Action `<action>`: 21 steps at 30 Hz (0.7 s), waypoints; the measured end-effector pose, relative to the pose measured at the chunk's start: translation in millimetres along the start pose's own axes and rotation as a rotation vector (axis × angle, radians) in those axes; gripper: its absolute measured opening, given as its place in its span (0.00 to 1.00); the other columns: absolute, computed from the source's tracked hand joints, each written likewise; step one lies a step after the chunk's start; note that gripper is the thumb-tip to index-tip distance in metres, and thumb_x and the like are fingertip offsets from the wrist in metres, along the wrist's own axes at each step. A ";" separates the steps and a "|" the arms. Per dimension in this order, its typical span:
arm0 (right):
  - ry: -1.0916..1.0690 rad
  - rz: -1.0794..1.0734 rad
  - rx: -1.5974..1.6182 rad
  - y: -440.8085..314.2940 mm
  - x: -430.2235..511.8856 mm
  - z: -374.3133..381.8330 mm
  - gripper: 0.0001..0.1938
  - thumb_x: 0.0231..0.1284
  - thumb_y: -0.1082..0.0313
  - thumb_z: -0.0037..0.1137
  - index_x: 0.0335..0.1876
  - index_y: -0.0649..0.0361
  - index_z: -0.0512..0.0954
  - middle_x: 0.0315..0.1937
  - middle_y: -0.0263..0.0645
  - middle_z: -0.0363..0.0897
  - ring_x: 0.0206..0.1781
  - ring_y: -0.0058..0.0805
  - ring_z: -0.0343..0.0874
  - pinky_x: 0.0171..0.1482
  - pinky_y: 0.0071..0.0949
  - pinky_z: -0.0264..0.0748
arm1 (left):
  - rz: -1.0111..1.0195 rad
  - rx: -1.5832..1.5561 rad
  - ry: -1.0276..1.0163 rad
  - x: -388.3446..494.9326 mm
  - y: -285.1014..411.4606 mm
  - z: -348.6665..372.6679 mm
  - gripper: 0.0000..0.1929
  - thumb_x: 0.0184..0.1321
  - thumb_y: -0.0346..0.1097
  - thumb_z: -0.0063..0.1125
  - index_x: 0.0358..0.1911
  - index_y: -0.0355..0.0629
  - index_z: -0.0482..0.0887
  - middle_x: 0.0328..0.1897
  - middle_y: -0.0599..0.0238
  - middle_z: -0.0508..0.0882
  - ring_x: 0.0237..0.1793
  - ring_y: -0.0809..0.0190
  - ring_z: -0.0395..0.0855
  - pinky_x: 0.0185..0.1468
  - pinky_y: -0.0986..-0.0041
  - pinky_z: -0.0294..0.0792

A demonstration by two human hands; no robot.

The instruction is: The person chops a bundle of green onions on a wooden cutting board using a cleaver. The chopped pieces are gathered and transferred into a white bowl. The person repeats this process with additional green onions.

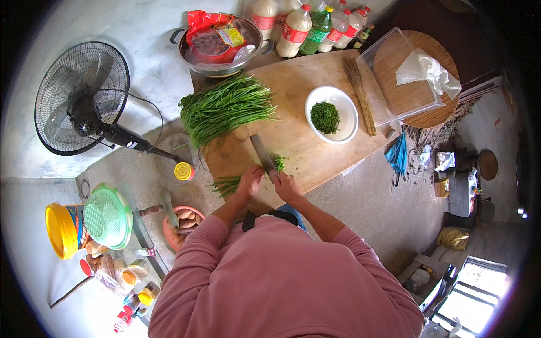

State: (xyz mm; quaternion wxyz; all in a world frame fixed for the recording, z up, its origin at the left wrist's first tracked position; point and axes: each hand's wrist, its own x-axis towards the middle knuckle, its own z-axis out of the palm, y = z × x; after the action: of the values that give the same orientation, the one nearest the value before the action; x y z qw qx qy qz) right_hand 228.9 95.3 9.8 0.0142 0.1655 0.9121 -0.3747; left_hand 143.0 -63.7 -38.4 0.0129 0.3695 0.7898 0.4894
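My right hand [288, 186] grips the handle of a kitchen knife [263, 153], whose broad blade points away from me over the wooden board [291, 84]. Close to the left side of the blade, my left hand [251, 181] rests on a bunch of green chives [227, 185] with its fingers curled over the stalks. Chopped chives [278, 162] lie just right of the blade. A large heap of whole chives [228, 107] covers the board's far left part. Farther right stands a white bowl [351, 126] with finely chopped greens [324, 117] in it.
A straw whisk [361, 95] lies right of the bowl, beside a clear plastic lid [397, 114]. Behind the board stand a metal pot [219, 69] holding a red package and several filled plastic bottles [294, 31]. A standing fan [84, 101] is at left.
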 end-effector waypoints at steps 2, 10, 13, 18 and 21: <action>-0.019 0.013 -0.036 -4.8 -0.5 -1.4 0.14 0.67 0.60 0.50 0.35 0.65 0.75 0.25 0.63 0.78 0.31 0.67 0.79 0.35 0.59 0.74 | 0.021 0.009 0.002 -0.1 -1.7 -1.2 0.03 0.55 0.25 0.58 0.32 0.38 0.79 0.39 0.55 0.79 0.43 0.45 0.78 0.46 0.58 0.73; -0.078 0.064 -0.112 -3.6 2.5 5.8 0.13 0.67 0.60 0.49 0.36 0.64 0.75 0.26 0.64 0.78 0.33 0.68 0.79 0.36 0.60 0.75 | 0.018 0.043 0.017 -9.6 5.0 -8.1 0.03 0.57 0.26 0.59 0.32 0.38 0.79 0.39 0.56 0.79 0.42 0.46 0.78 0.46 0.58 0.72; -0.032 0.047 -0.155 -7.3 1.4 8.1 0.14 0.68 0.59 0.48 0.37 0.64 0.75 0.26 0.64 0.79 0.33 0.68 0.79 0.37 0.60 0.76 | 0.003 0.038 0.047 -13.5 2.8 -7.3 0.02 0.57 0.26 0.60 0.32 0.38 0.79 0.38 0.56 0.79 0.42 0.47 0.78 0.46 0.59 0.72; -0.036 0.114 -0.141 -11.2 2.2 12.3 0.13 0.68 0.59 0.49 0.36 0.64 0.75 0.27 0.64 0.79 0.34 0.67 0.80 0.38 0.60 0.76 | 0.040 0.059 0.005 -7.3 4.3 -11.5 0.03 0.56 0.25 0.60 0.31 0.38 0.80 0.37 0.56 0.80 0.41 0.47 0.78 0.46 0.59 0.72; -0.006 0.048 0.006 2.1 8.6 13.0 0.13 0.68 0.60 0.49 0.35 0.64 0.75 0.27 0.63 0.79 0.34 0.66 0.80 0.37 0.59 0.75 | 0.043 0.046 0.022 -7.6 1.4 -10.4 0.03 0.55 0.25 0.61 0.32 0.38 0.80 0.37 0.56 0.81 0.41 0.46 0.79 0.46 0.58 0.72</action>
State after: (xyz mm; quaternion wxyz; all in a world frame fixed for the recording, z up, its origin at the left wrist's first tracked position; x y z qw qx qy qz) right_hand 220.2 90.3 -2.2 0.0252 0.1864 0.9068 -0.3774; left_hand 145.3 -75.9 -34.5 -0.0148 0.3813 0.7928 0.4753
